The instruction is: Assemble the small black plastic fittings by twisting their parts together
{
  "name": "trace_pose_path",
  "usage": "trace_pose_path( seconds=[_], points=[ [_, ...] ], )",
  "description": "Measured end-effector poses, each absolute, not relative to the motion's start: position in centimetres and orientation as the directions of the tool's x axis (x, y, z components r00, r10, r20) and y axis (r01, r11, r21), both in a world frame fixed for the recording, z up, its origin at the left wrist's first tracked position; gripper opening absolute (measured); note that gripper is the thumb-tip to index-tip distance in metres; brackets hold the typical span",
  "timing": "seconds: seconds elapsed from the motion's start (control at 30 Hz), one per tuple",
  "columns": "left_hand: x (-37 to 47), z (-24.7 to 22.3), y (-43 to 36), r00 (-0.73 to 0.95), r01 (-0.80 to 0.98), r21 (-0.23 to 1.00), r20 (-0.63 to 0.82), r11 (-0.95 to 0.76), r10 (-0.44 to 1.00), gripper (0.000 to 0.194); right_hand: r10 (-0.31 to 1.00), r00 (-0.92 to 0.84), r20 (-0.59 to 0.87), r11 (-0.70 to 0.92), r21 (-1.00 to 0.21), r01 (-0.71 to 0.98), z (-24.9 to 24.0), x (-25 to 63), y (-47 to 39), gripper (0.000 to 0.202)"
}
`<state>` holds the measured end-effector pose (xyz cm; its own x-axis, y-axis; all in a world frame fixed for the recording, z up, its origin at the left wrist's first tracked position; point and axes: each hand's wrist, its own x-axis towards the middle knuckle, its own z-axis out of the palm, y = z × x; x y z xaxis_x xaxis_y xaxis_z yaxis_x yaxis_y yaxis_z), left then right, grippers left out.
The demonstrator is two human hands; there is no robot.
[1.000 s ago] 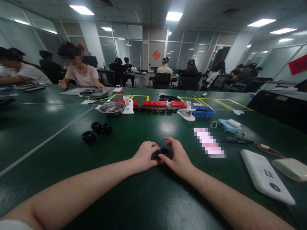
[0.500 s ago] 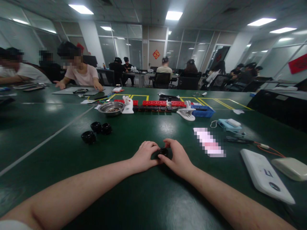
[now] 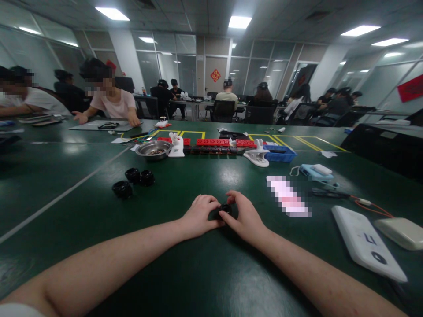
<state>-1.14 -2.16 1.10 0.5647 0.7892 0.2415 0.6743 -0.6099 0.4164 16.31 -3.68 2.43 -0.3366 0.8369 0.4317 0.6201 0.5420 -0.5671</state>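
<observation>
From the head view, the left hand and right hand are both pinching a small black round part with narrow fingers. It is sitting on the green surface, too hidden to tell which way it is pointing. Three more black parts are lying well apart.

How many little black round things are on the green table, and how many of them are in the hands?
Black round parts loose on the table: 3
Black round part held between the left hand and the right hand: 1
Total: 4
</observation>
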Motion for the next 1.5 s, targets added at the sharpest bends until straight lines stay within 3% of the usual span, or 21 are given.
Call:
trace_pose_path(
  seconds=[0.17, 0.4, 0.5, 0.67, 0.87, 1.0, 1.13, 1.37, 1.5],
  points=[
    [-1.19, 1.16, -2.1, 0.566, 0.674, 0.422, 0.234, -0.607, 0.791, 0.036, 0.766, -0.484, 0.423, 0.638, -0.594, 0.49, 2.57, 16.5, -3.93, 0.054],
    [-1.09, 1.27, -2.19, 0.568, 0.676, 0.414, 0.235, -0.61, 0.789, 0.032, 0.838, -0.322, 0.44, 0.54, -0.594, 0.596, 2.23, 16.33, -3.55, 0.048],
    [-1.07, 1.33, -2.22, 0.569, 0.674, 0.414, 0.238, -0.612, 0.787, 0.03, 0.847, -0.36, 0.39, 0.531, -0.625, 0.573, 2.26, 16.33, -3.51, 0.043],
    [-1.16, 1.23, -2.13, 0.57, 0.674, 0.418, 0.232, -0.61, 0.788, 0.035, 0.778, -0.47, 0.416, 0.621, -0.625, 0.473, 2.47, 16.52, -3.79, 0.057],
    [-1.08, 1.33, -2.24, 0.561, 0.673, 0.435, 0.226, -0.598, 0.796, 0.031, 0.831, -0.301, 0.468, 0.549, -0.6, 0.582, 1.89, 16.43, -3.37, 0.05],
    [-1.09, 1.25, -2.17, 0.565, 0.673, 0.424, 0.234, -0.606, 0.791, 0.032, 0.828, -0.361, 0.43, 0.561, -0.636, 0.53, 2.02, 16.39, -3.39, 0.042],
    [-1.19, 1.04, -2.02, 0.565, 0.673, 0.421, 0.236, -0.608, 0.79, 0.036, 0.781, -0.454, 0.429, 0.618, -0.638, 0.459, 2.34, 16.54, -3.73, 0.057],
    [-1.16, 1.27, -2.16, 0.562, 0.677, 0.424, 0.23, -0.602, 0.794, 0.031, 0.844, -0.269, 0.463, 0.525, -0.614, 0.59, 2.06, 16.23, -3.49, 0.047],
    [-1.18, 1.33, -2.17, 0.567, 0.676, 0.422, 0.227, -0.605, 0.792, 0.032, 0.831, -0.352, 0.431, 0.556, -0.65, 0.517, 2.19, 16.27, -3.6, 0.048]
  ],
)
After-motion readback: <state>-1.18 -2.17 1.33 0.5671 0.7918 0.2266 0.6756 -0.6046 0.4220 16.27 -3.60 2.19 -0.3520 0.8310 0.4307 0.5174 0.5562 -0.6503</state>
